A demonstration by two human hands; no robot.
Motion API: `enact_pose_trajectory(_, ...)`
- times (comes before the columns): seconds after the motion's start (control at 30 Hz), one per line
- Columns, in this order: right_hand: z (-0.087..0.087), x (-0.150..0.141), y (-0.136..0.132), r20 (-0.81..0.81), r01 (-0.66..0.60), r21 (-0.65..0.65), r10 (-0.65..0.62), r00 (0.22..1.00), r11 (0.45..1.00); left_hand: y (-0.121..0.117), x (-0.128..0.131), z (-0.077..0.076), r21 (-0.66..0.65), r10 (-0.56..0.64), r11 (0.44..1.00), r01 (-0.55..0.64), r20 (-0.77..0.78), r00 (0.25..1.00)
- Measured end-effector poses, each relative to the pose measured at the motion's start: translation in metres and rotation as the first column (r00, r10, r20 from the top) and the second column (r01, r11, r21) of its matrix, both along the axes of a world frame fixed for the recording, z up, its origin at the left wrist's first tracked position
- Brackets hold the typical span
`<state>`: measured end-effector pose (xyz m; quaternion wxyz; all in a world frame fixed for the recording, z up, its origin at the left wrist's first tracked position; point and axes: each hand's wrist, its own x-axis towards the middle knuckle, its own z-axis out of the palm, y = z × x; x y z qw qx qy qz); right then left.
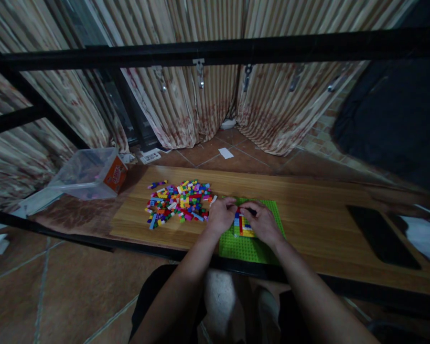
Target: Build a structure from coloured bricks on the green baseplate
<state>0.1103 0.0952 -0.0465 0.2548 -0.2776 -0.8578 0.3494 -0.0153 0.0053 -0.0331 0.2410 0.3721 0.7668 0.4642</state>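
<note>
A green studded baseplate (249, 251) lies on the wooden table, carrying a small build of red, yellow, blue and white toy bricks (246, 230). My left hand (222, 215) rests over the plate's left edge, its fingers bent together towards the build; whatever they hold is hidden. Over the build's upper right side is my right hand (263, 220), thumb and fingers drawn together at the bricks. Any piece between them is too small to make out. Part of the build is covered by both hands.
Left of the plate spreads a pile of loose coloured bricks (184, 203). A clear plastic box (89, 174) with an orange label stands beyond the table's left end. Toward the right end lies a flat black object (383, 236). A black metal bar (215, 53) crosses in front of the curtains.
</note>
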Motion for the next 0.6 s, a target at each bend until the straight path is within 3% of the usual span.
enact_pose_trajectory(0.6,0.0027,-0.0008,-0.0048,0.005,0.027,-0.038,-0.027,1.000,0.999,0.0023,0.0010,0.0019,0.026,0.052,0.998,-0.055,0.099,0.994)
